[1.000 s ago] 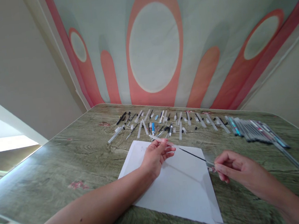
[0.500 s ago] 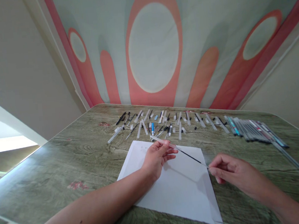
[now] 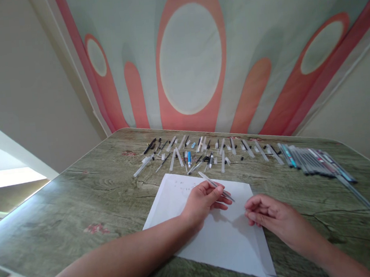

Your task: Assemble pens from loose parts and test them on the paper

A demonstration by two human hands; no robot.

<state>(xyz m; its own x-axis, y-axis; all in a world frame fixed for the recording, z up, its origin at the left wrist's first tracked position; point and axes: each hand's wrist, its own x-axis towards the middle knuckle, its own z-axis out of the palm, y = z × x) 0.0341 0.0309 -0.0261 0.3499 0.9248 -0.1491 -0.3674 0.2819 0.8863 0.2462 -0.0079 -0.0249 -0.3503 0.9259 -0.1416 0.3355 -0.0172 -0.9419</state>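
Note:
My left hand (image 3: 208,202) is closed on a clear pen barrel (image 3: 210,180), held at a slant over a white sheet of paper (image 3: 225,244). A thin dark refill shows inside the barrel, its pointed end facing lower right. Just right of that point is my right hand (image 3: 265,211), its thumb and fingers drawn together in a pinch. Whether anything small sits between them is hidden. Faint small marks (image 3: 185,187) lie on the upper left of the paper.
Across the table's back lie loose pen barrels (image 3: 223,161), refills and caps, with a blue-and-white pen (image 3: 189,159) among them. At the right, a row of pens (image 3: 309,160) lies side by side. One long clear tube (image 3: 365,203) extends toward the right front.
The refill stuck far out of the barrel, its end in my right fingers; now it is mostly inside. My right hand has moved left, and my left hand slightly right and nearer.

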